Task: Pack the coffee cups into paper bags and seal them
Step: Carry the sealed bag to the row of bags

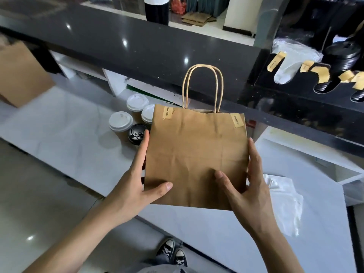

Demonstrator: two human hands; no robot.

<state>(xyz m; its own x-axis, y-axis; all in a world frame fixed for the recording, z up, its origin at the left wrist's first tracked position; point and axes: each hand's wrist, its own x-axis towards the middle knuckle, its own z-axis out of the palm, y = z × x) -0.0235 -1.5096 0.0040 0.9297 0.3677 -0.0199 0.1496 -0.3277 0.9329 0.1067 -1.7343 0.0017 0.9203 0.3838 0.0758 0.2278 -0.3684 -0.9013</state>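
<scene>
Dark polished raised counter (137,48) runs across top of frame w/ light glints. White marble-look worktop (59,131) below it, centre-left. Crumpled clear plastic sheet (283,201) lies lower right on the worktop. Black canvas sneakers (173,253) w/ white laces at bottom centre, on glossy floor tiles (29,203), lower left. Flattened cardboard (197,18) on floor, top centre, beyond the counter.

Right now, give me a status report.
Left hand, right hand grip sealed paper bag by its sides. Four lidded coffee cups unpacked behind. Nothing blocking.
</scene>
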